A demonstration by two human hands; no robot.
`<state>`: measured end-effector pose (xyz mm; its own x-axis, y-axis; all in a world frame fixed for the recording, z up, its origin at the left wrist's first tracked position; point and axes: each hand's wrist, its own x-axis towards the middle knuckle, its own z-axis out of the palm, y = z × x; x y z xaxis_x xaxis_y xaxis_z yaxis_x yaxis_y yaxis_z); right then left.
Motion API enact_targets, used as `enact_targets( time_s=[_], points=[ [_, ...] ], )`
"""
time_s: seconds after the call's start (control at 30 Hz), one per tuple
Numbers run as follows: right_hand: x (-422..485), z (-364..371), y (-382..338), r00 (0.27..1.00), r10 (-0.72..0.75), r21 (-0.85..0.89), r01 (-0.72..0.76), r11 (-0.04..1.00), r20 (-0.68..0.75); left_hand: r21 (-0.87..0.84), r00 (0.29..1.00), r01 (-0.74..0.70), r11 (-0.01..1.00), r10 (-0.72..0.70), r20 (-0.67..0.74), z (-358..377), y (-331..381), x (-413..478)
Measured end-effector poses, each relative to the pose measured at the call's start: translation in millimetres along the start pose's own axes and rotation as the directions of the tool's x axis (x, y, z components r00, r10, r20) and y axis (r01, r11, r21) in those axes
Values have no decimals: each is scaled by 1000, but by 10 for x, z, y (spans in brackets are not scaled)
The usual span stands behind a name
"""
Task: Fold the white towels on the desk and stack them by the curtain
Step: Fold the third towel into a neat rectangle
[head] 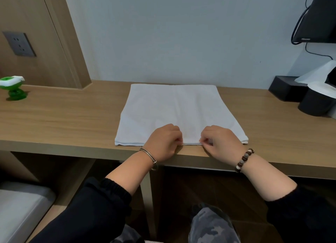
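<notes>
Pinching towel (172,106): L grip (163,142), R grip (221,142)

Pale blue-grey wall (172,33) ahead of me, light flat and even, wood-grain worktop (63,119) running along it, wooden panel (45,33) to my left carrying a dark socket plate (19,43), grey cushioned seat (20,206) low left, black screen (316,21) upper right.

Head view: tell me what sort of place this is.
Probably a hotel room: a built-in wooden desk runs along the wall, a television hangs above its right end with a black tissue box below it, and a plain white towel lies on the desk.
</notes>
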<state>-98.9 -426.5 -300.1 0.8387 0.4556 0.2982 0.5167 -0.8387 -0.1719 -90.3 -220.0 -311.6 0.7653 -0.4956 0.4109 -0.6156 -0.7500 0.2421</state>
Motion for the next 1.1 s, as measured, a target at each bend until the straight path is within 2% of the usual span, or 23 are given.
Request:
enact_targets(
  time_s=[0.1,0.17,0.27,0.4,0.5,0.57,0.67,0.77,0.9,1.1],
  points=[
    [-4,16,22,1000,-13,-30,13,999,4,142,987,-161,977,161,10,-38,9,-27],
    [-13,11,60,1000,-5,16,5,1000,8,198,978,-210,957,203,56,-56,-5,-46],
    [-31,-3,88,1000,18,105,-18,994,3,169,993,-104,980,92,80,-66,-11,3],
    [-45,-26,77,997,75,224,-74,972,6,101,999,14,995,-19,42,16,115,177],
    [-45,-134,161,968,251,414,-237,879,23,132,994,56,990,-67,84,169,198,286],
    [-46,-227,312,907,421,493,-356,794,-24,176,981,87,981,-115,155,251,220,310],
    [-78,-339,622,763,644,386,-577,720,-62,216,962,110,970,-159,224,333,210,296],
    [-117,-357,790,688,722,219,-718,660,79,244,951,115,963,-177,253,365,196,303],
    [-102,-400,810,659,722,170,-752,636,211,254,946,124,959,-192,262,375,209,321],
    [-96,-477,825,628,730,224,-778,587,269,254,943,131,958,-200,267,379,211,324]
  ],
)
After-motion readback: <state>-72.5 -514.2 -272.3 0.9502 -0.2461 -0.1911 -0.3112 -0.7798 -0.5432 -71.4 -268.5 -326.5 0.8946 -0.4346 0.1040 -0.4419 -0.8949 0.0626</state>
